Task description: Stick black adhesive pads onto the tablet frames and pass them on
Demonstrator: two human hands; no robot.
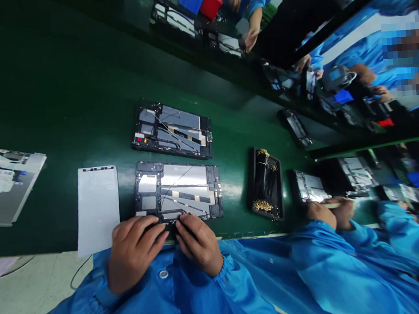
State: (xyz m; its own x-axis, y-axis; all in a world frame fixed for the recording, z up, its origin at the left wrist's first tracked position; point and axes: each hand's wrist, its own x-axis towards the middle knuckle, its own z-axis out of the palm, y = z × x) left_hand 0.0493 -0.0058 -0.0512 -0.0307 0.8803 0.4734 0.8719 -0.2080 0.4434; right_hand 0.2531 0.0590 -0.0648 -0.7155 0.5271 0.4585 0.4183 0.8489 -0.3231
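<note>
An opened device frame [182, 183], black with silver plates and thin cables, lies flat on the green table in front of me. My left hand [135, 248] is at its near edge, fingers curled and bunched over the left part. Close beside it, my right hand [199, 246] has its fingers pressed together at the middle of the same edge. Both sets of fingertips meet around a black cable [173, 212] along that edge. Whatever they pinch is hidden. Just beyond lies a second, similar device frame [180, 123], untouched.
To the right is a black tray [255, 182] of black cables with gold-coloured ends. A white sheet [97, 208] lies left, overhanging the table edge. Farther left sits a silver panel [14, 194]. Co-workers in blue handle similar frames at right and on the far bench.
</note>
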